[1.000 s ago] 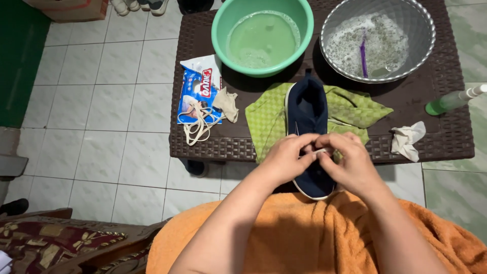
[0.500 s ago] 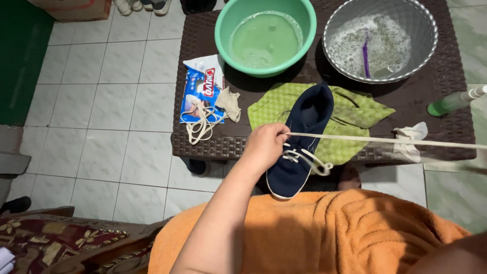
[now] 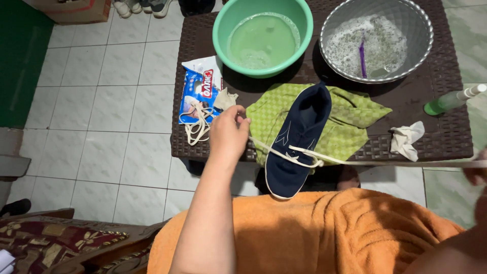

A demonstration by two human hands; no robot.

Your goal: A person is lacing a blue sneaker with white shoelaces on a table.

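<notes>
Two ends of one white shoelace [image 3: 355,161] go out to my two hands. My left hand [image 3: 229,131] is closed tight on the near end, just past a loose pile of lace [image 3: 195,127] and a blue packet [image 3: 201,89]. The lace runs through the dark blue shoe [image 3: 299,137], which lies on a green cloth [image 3: 350,122] on the brown table [image 3: 441,132]. My right hand [image 3: 477,172] is at the far edge, maybe pinching the other end, but I cannot tell
</notes>
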